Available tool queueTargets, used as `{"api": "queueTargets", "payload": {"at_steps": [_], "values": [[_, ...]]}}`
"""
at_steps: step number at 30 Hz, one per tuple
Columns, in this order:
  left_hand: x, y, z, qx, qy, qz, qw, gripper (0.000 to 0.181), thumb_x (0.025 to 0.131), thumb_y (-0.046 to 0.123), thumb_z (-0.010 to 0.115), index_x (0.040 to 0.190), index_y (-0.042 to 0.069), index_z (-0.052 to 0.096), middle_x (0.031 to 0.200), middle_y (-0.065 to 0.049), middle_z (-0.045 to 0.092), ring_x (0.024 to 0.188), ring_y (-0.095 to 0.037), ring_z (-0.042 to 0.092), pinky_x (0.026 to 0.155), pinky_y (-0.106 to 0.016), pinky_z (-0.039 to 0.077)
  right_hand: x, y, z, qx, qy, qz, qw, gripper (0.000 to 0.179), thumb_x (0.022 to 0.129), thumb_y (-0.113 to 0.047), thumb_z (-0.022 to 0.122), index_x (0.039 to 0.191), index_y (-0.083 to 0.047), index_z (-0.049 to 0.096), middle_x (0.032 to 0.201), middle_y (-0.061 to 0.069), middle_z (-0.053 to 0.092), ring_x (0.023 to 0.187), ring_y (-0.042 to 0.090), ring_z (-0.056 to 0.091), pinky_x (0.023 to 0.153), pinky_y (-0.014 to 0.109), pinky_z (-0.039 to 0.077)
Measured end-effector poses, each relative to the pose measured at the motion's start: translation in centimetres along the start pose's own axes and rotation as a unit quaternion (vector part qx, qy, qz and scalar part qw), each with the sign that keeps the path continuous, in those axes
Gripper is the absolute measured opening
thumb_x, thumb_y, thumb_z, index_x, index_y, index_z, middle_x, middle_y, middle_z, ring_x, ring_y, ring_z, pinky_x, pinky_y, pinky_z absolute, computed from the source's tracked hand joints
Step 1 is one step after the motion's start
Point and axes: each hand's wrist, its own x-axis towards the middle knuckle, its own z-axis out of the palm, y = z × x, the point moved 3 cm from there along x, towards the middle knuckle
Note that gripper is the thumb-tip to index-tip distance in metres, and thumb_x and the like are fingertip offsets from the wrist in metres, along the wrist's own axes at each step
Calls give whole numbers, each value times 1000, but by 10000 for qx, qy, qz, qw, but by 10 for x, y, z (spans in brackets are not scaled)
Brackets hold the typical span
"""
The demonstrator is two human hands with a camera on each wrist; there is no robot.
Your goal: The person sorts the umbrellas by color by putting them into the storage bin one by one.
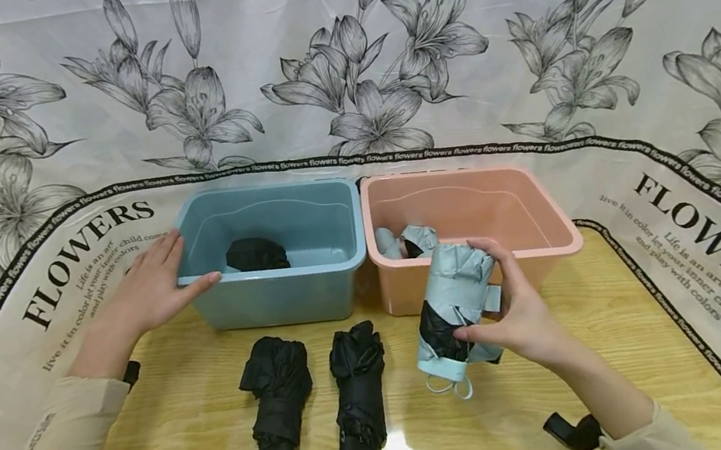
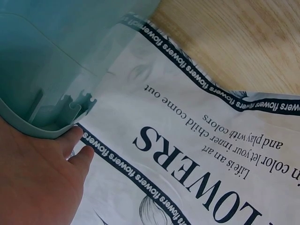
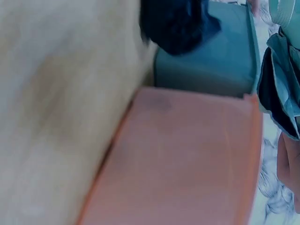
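My right hand [image 1: 519,310] grips a folded light-blue umbrella [image 1: 461,280] with a dark patch and a thin loop. It is held in front of the pink bin [image 1: 561,240], above the wooden table. Part of that umbrella shows at the right edge of the right wrist view. My left hand [image 1: 147,286] rests at the left corner of the blue bin [image 1: 279,293], the thumb along the front rim. In the left wrist view that hand [image 2: 42,173] touches the bin's edge. Two folded black umbrellas [image 1: 279,399] [image 1: 361,390] lie side by side on the table.
Inside the blue bin lies a black folded umbrella [image 1: 256,254]. Light-blue bundled fabric [image 1: 421,239] lies in the pink bin. The two bins stand side by side at the back of the wooden table [image 1: 182,442], before a flower-printed cloth [image 1: 317,129].
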Motion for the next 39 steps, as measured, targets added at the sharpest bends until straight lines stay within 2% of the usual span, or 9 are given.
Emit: {"api": "queueTargets", "payload": {"at_steps": [5, 9, 18, 22, 25, 29, 32, 36, 39], "values": [[1, 2, 0, -40, -26, -11, 10000, 107, 102, 71, 42, 161, -13, 12, 169, -33, 6, 155, -53, 8, 123, -69, 11, 14, -16, -23, 293, 300, -98, 9991, 116, 67, 32, 75, 160, -19, 28, 152, 6, 29, 120, 19, 55, 79, 35, 64], [1, 2, 0, -34, -24, -31, 10000, 107, 102, 71, 43, 161, -13, 12, 169, -32, 6, 155, -53, 9, 123, -70, 12, 28, -28, -42, 455, 581, -329, 9967, 117, 64, 38, 70, 160, -15, 30, 155, 5, 26, 128, 22, 43, 80, 31, 63], [4, 3, -2, 37, -9, -62, 10000, 107, 101, 70, 45, 161, -12, 12, 170, -31, 6, 155, -52, 9, 123, -70, 11, 61, -42, -87, 493, 1048, -288, 9929, 111, 73, 37, 66, 159, -22, 25, 149, 2, 22, 135, 20, 31, 82, 20, 59], [4, 3, -2, 46, -1, -79, 10000, 106, 101, 69, 46, 161, -12, 13, 170, -31, 7, 155, -51, 10, 123, -69, 11, 80, -36, -108, 302, 1285, -92, 9912, 109, 76, 31, 70, 158, -24, 23, 153, 0, 19, 139, 20, 27, 86, 15, 55], [3, 3, -3, 41, -9, -65, 10000, 106, 102, 69, 46, 161, -12, 13, 170, -31, 8, 156, -51, 10, 124, -68, 11, 91, -28, -122, -241, 1404, 252, 9895, 109, 79, 23, 75, 160, -27, 21, 151, 0, 19, 136, 20, 30, 85, 14, 52], [3, 3, -3, 23, 2, -17, 10000, 105, 102, 68, 45, 161, -13, 14, 170, -31, 8, 157, -49, 10, 125, -67, 10, 104, -14, -137, -1172, 1207, 900, 9816, 110, 85, 6, 81, 162, -36, 14, 159, 4, 12, 141, 24, 28, 90, 17, 47], [2, 3, -3, -7, -11, -28, 10000, 105, 102, 69, 44, 161, -12, 13, 170, -30, 7, 157, -48, 8, 126, -65, 8, 113, -1, -144, -1662, 924, 1294, 9732, 113, 88, -5, 83, 164, -40, 8, 166, 7, 3, 146, 30, 22, 102, 31, 44], [1, 2, -2, -14, -36, -68, 10000, 106, 102, 70, 43, 161, -12, 12, 170, -30, 6, 157, -48, 8, 126, -65, 8, 126, 18, -147, -1892, 577, 1576, 9675, 119, 85, -6, 86, 166, -36, 5, 169, 10, 2, 147, 40, 22, 107, 51, 40], [1, 1, -1, 14, -49, -85, 10000, 106, 102, 70, 44, 161, -12, 13, 170, -31, 7, 157, -49, 9, 125, -66, 9, 135, 32, -144, -1877, 182, 1746, 9664, 120, 84, -2, 86, 167, -33, 4, 170, 13, 5, 142, 43, 32, 99, 44, 50]]}}
